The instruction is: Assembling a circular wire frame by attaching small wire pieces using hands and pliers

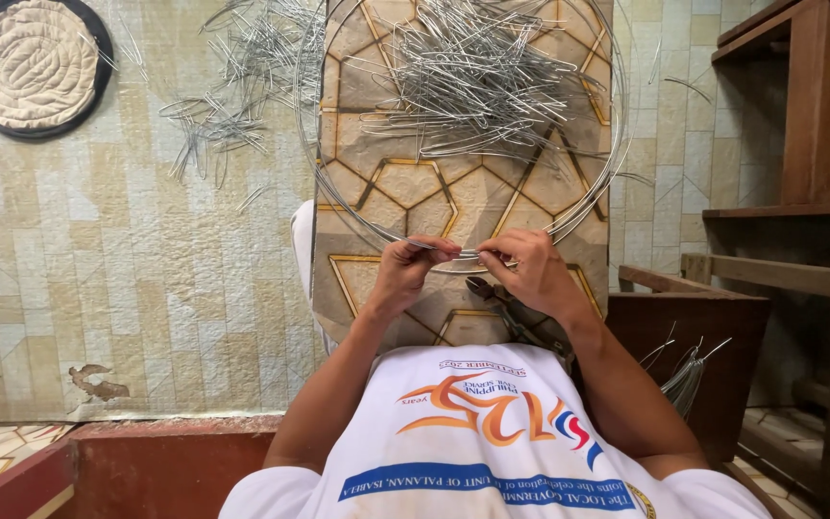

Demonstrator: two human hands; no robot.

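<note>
2 hands [473, 269] pinch 1 wire hoop [338, 192]; 1 pliers [497, 298] on board.

Two bare forearms reach forward from the near edge of the view and angle inward, so the hands meet close together at the centre. The left hand [410, 264] is curled, knuckles up, with its fingertips pinched and pointing right. The right hand [525, 264] mirrors it, fingers bent and tips pinched toward the left. The two sets of fingertips sit just beside each other, almost touching. Both wrists are slightly bent, elbows spread wide toward the near corners.
</note>
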